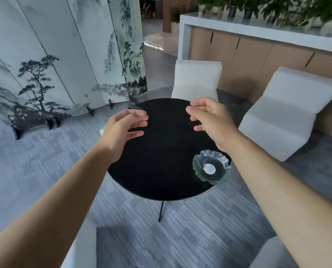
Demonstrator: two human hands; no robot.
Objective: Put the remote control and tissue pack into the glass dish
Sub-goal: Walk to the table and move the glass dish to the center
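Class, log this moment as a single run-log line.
left hand: open, empty, above table | right hand: open, empty, above table | glass dish: empty, at round black table's right edge

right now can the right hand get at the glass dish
Probably yes. The glass dish sits in the open at the near right edge of the round black table, just below the right hand. That hand is open and empty, and nothing stands between them.
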